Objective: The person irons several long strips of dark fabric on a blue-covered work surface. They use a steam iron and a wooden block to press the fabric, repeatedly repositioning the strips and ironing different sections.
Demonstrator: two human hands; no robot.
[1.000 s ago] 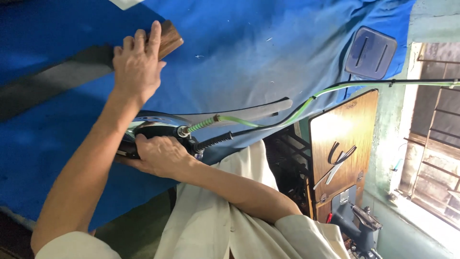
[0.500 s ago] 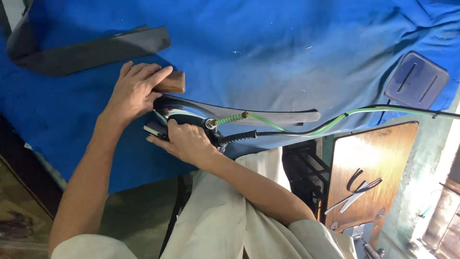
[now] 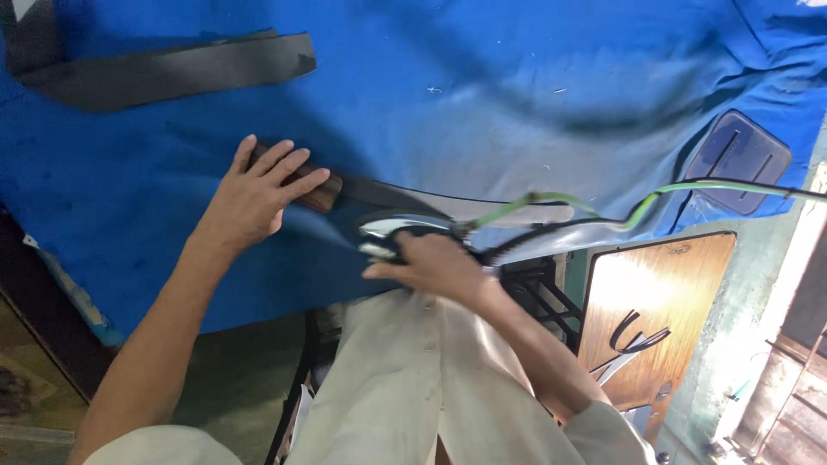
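Note:
My left hand [image 3: 250, 198] lies flat on a brown wooden block [image 3: 320, 191] and presses it onto a long dark fabric strip [image 3: 508, 211] spread on the blue padded table cover [image 3: 482, 95]. Just right of the block, my right hand [image 3: 431, 267] grips the handle of a shiny steam iron [image 3: 388, 229] that rests on the same strip. A green hose and a black cable [image 3: 689, 188] run from the iron off to the right. The iron's handle is hidden under my fingers.
A second dark strip [image 3: 172, 65] lies at the upper left of the cover. A grey iron rest pad [image 3: 739, 159] sits at its right end. Beyond the edge stands a wooden sewing table [image 3: 680, 284] with scissors [image 3: 633, 340] on it.
The iron slid to the right along the strip. My left hand moved the wooden block down onto the stretch of strip where the iron had been.

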